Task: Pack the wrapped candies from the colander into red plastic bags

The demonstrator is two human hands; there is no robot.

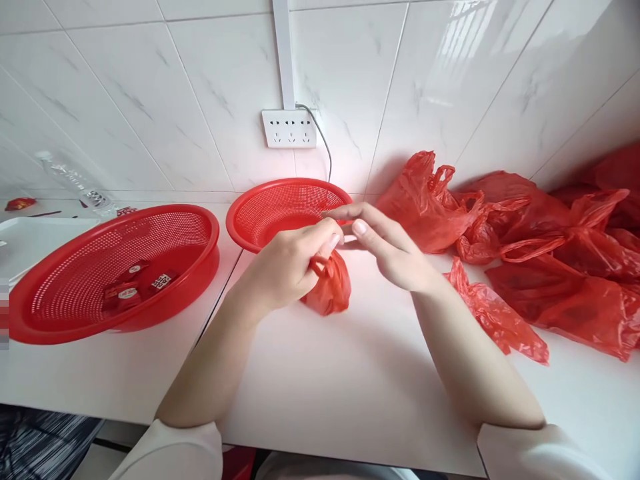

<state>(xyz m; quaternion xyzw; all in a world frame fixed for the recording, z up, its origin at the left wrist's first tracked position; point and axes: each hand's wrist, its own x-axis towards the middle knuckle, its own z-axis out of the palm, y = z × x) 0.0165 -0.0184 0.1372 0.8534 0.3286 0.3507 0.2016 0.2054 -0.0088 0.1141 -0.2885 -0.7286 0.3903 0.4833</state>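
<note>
A small red plastic bag point(331, 290) hangs in front of me just above or on the white table. My left hand point(295, 263) is closed around its gathered neck, and a loop of the bag sticks out between the fingers. My right hand point(387, 243) is close beside the left one, its index finger stretched over toward the left knuckles and its thumb apart. Nothing shows in the right hand, though its lower fingers are partly hidden. Behind both hands stands a red perforated basket point(250, 207).
A larger red basket point(213, 257) with several small red packets point(127, 290) stands at left, near a clear plastic bottle point(75, 180) and a white tray point(45, 233). Filled red bags point(425, 207) and a loose red bag point(500, 313) lie at right. A socket strip point(290, 129) is on the tiled wall.
</note>
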